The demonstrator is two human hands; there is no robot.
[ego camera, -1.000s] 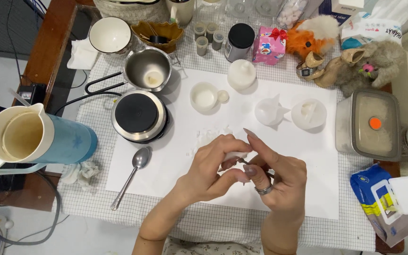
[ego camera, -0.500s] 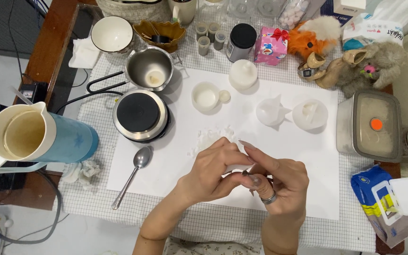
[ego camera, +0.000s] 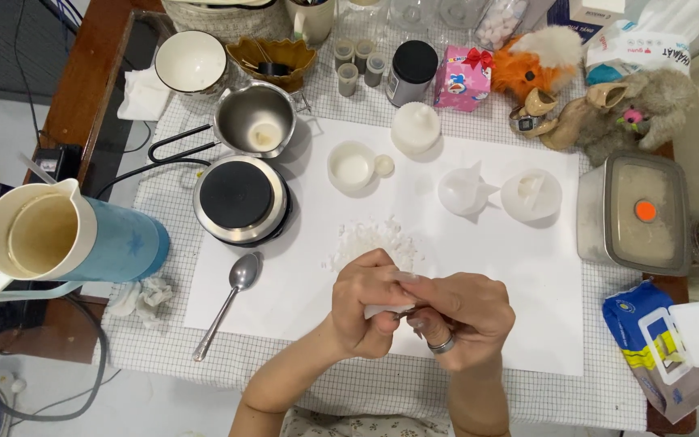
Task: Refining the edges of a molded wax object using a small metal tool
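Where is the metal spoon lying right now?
In the head view, the spoon lies on the left part of the white paper sheet, just below the round hot plate and left of the hands.

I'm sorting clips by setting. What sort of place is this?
Probably a home craft table, not a workshop: a small electric hotplate, white moulds and soft toys crowd it, while both hands break up a white piece.
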